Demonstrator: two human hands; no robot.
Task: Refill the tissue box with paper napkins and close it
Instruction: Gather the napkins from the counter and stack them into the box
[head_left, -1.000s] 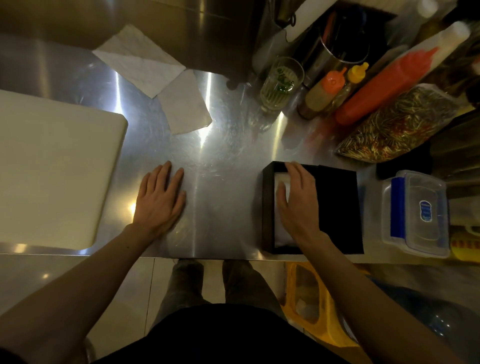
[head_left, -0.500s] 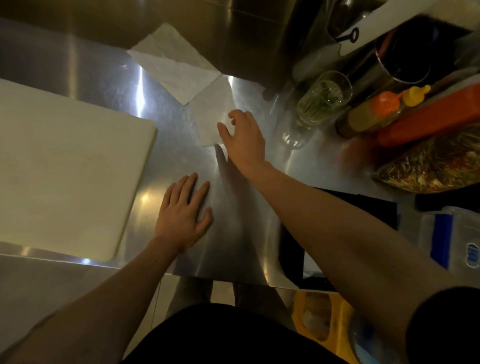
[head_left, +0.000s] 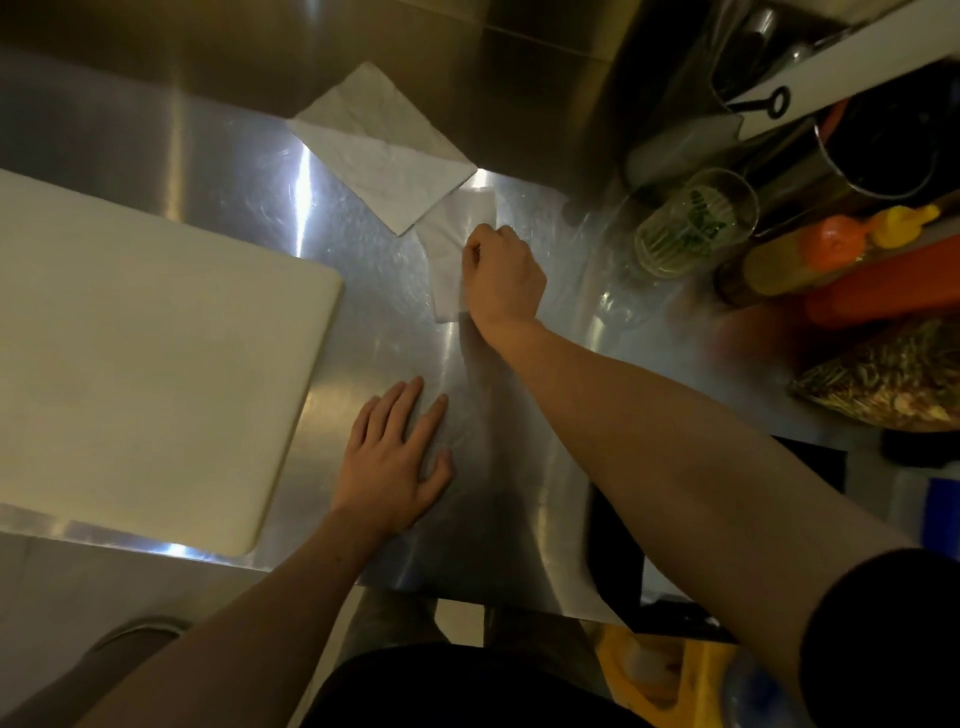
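On the steel counter (head_left: 374, 291) lie two white paper napkins. The larger napkin (head_left: 379, 150) leans against the back wall. The smaller napkin (head_left: 449, 254) lies flat in front of it, and my right hand (head_left: 501, 275) grips its right edge with curled fingers. My left hand (head_left: 397, 462) rests flat on the counter near the front edge, fingers spread. The black tissue box (head_left: 618, 566) stands at the front right, mostly hidden behind my right forearm.
A large white cutting board (head_left: 140, 364) fills the left side. At the back right stand a glass (head_left: 693, 223), squeeze bottles (head_left: 810, 254), a red sauce bottle (head_left: 883, 291) and a bag of dried food (head_left: 888, 379). A yellow stool (head_left: 670, 675) stands below the counter.
My right hand left the tissue box, reached across to the small napkin and has closed its fingers on it. The left hand stayed flat on the counter.
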